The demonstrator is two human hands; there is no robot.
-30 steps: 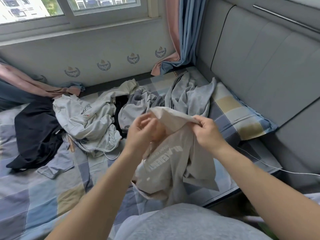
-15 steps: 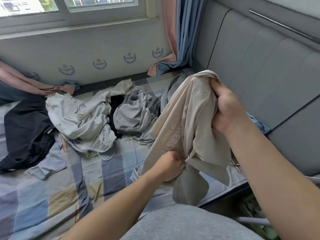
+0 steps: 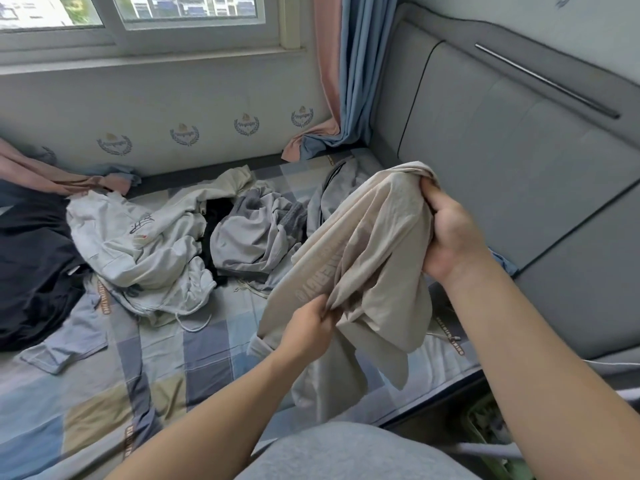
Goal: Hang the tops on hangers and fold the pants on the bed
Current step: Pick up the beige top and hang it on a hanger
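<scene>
A beige top (image 3: 363, 258) with printed lettering hangs in the air over the bed's near right corner. My right hand (image 3: 450, 237) grips its bunched upper end, raised near the headboard. My left hand (image 3: 311, 327) pinches a fold lower down, so the cloth stretches diagonally between them. On the checked bedsheet (image 3: 166, 362) lie a light grey hoodie (image 3: 138, 254), a grey garment (image 3: 249, 240) with a black piece beside it, another grey garment (image 3: 329, 195) further back, and a black garment (image 3: 31, 268) at far left.
A padded grey headboard (image 3: 519, 161) rises on the right. Pink and blue curtains (image 3: 346, 81) hang in the corner under the window (image 3: 138, 15). A small blue-grey cloth (image 3: 69, 341) lies on the sheet at left. A pale bar (image 3: 491, 450) shows at lower right beside the bed.
A second ago both hands held the beige top close together. My right hand has lifted its end up to the right, while my left hand slid down along the cloth.
</scene>
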